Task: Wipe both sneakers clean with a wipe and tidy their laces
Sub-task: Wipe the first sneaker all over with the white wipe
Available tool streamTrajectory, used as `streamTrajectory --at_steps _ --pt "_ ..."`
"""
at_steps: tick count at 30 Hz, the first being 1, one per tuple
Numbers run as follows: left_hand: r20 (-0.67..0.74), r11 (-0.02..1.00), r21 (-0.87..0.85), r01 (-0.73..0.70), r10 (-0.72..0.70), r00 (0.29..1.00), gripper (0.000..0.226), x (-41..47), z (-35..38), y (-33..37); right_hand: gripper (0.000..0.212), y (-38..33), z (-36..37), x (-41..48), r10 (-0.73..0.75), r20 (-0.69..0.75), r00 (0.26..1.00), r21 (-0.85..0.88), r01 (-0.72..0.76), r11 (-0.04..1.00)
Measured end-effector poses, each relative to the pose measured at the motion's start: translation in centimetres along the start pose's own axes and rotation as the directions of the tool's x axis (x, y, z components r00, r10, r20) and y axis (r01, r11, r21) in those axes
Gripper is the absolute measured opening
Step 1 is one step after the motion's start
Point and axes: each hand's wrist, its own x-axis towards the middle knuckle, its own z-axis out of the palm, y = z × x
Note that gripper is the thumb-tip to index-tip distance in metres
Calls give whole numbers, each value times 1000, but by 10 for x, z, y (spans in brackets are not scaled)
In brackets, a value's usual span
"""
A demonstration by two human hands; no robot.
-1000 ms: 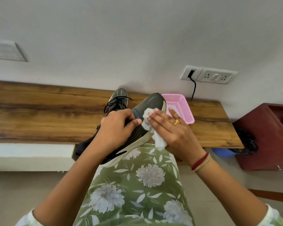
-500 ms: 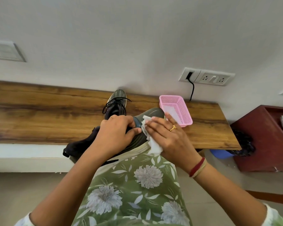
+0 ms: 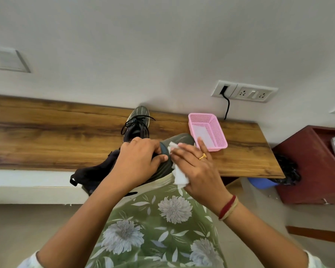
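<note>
The grey-green sneaker (image 3: 184, 139) was held over the lap, at the front edge of the wooden shelf (image 3: 46, 132), with its toe pointing towards the pink basket (image 3: 209, 130). The left hand (image 3: 137, 159) gripped its middle, fingers curled over the top and thumb laid across the side. The right hand (image 3: 197, 167) pressed a white wipe (image 3: 179, 174) flat against the sneaker's side, fingers straight and close together; a crumpled corner of the wipe stuck out beyond the fingertips. The other sneaker (image 3: 138, 120) stood on the shelf just behind, toe to the wall, its black laces (image 3: 135, 122) loose. A black cable (image 3: 227, 107) ran down from a wall socket (image 3: 244, 91) behind the basket. A red cabinet (image 3: 313, 167) stood to the right.
</note>
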Motion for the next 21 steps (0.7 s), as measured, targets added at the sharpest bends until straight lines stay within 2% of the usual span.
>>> streamTrajectory --at_steps 2,3,4,5,6,7,8,9,10,11,12,13,14,15,16,17,18,19,21 --pt "12 1000 15 20 -20 1000 22 -2 -1 -6 34 6 -6 -6 31 5 1000 257 -31 966" --pt "19 1000 7 30 -30 999 24 -2 -2 -9 31 10 -13 -7 160 -12 987 446 -138 884" --pt "26 999 -6 36 -36 999 27 -2 -3 -12 27 13 -21 -6 372 -38 927 645 -262 718" --pt "31 999 -18 37 -37 999 29 -2 -4 -14 21 16 -31 -1 617 -22 786 834 -326 444" --pt "32 999 -24 34 -33 999 29 -2 -4 -14 14 21 -42 5 813 57 579 958 -260 118" --pt "32 999 -26 26 -26 999 27 -2 -3 -14 10 27 -49 10 907 163 388 985 -116 -128" --pt "34 1000 -23 18 -17 999 25 -3 -1 -13 9 32 -53 14 928 238 287 969 -6 -247" --pt "37 1000 -19 9 -8 999 24 -2 0 -12 8 33 -56 19 930 266 253 957 43 -285" --pt "39 1000 -15 0 0 999 24 -2 2 -11 7 33 -56 23 929 263 262 960 28 -279" --pt "39 1000 -13 -7 8 999 25 -2 3 -10 8 29 -55 27 923 233 307 971 -19 -239" --pt "39 1000 -11 -12 13 999 25 -2 4 -10 10 23 -53 28 911 170 377 985 -94 -145" --pt "43 1000 -8 -16 16 999 25 -2 4 -9 13 17 -50 27 875 48 482 981 -186 48" --pt "48 1000 -4 -19 19 999 26 -2 4 -10 16 13 -46 22 769 -98 631 906 -262 331" --pt "47 1000 1 -22 22 999 26 -2 5 -10 23 11 -39 17 588 -186 787 731 -289 619" --pt "38 1000 8 -26 25 999 25 -2 5 -10 30 12 -31 12 380 -187 906 485 -251 838" --pt "22 1000 16 -27 27 999 24 -2 6 -10 37 14 -23 8 214 -133 968 222 -181 958" --pt "7 999 30 -23 23 1000 22 -2 8 -10 42 12 -15 5 121 -49 991 18 -120 993" --pt "-6 999 46 -18 18 1000 20 -2 10 -11 44 6 -9 3 86 18 996 -95 -84 992" --pt "-35 997 71 -20 23 999 20 -5 19 -14 42 -1 0 0 80 72 994 -145 -69 987"
